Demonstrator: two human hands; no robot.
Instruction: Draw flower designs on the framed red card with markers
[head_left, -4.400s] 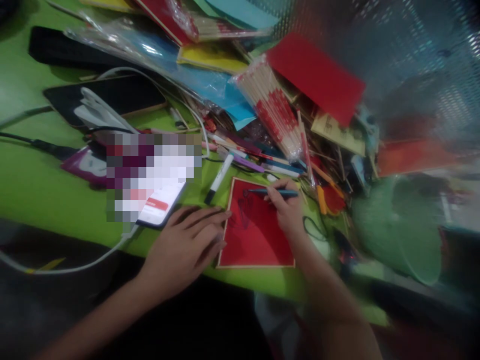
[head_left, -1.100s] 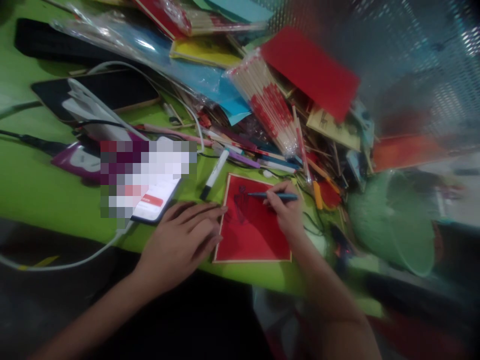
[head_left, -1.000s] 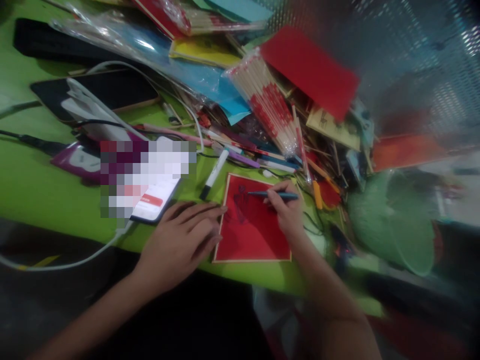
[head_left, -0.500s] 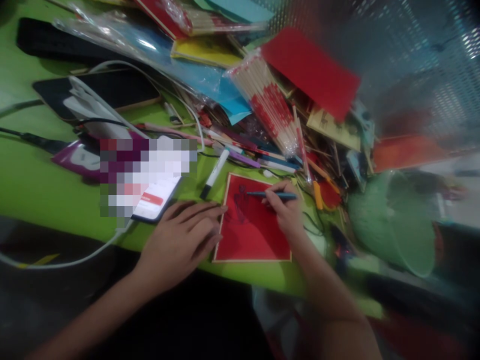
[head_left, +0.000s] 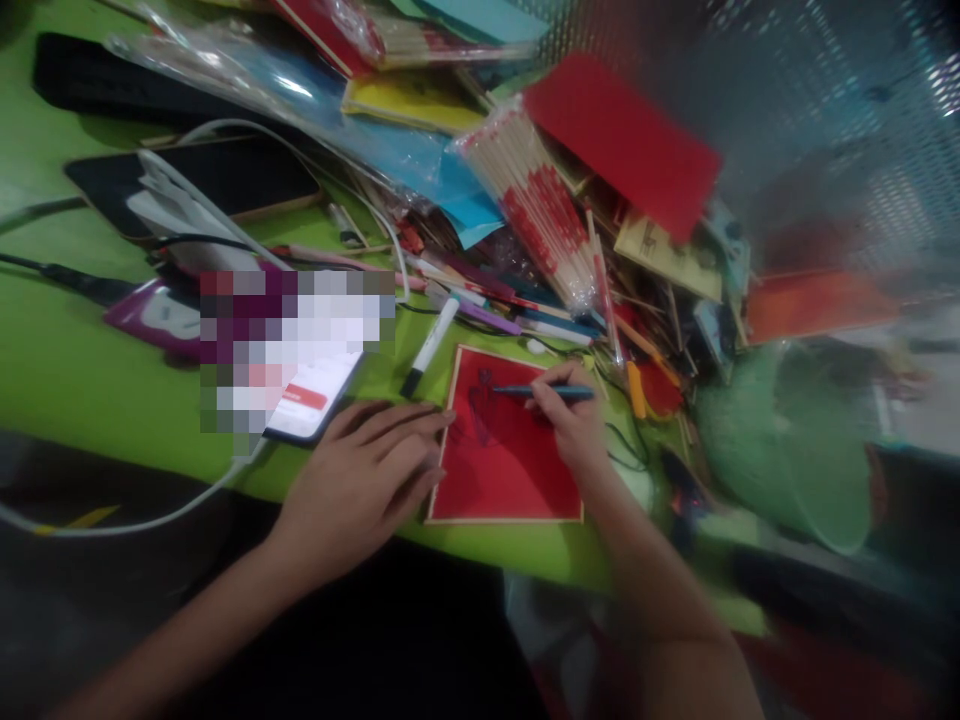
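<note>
A red card [head_left: 517, 475] with a pale border lies flat at the front of the green table. Dark lines of a small drawn figure [head_left: 484, 405] show on its upper left. Between the fingers and thumb of my right hand [head_left: 570, 410] is a dark blue pen [head_left: 551, 391], its tip at the drawn lines. My left hand [head_left: 371, 465] lies flat with fingers extended, the fingertips touching the card's left edge. Just above the left fingers, a white marker with a black cap [head_left: 430, 350] rests on the table.
Left of my hands lies a lit phone [head_left: 304, 405], partly blurred out, with a white cable [head_left: 187, 520]. Behind are a dark phone [head_left: 247, 175], pens, wrapped sticks [head_left: 529, 205] and coloured cards [head_left: 622, 140]. A green basket [head_left: 787, 450] stands on the right.
The pen tip has shifted very slightly on the drawing. Both hands and the card stay in nearly the same place.
</note>
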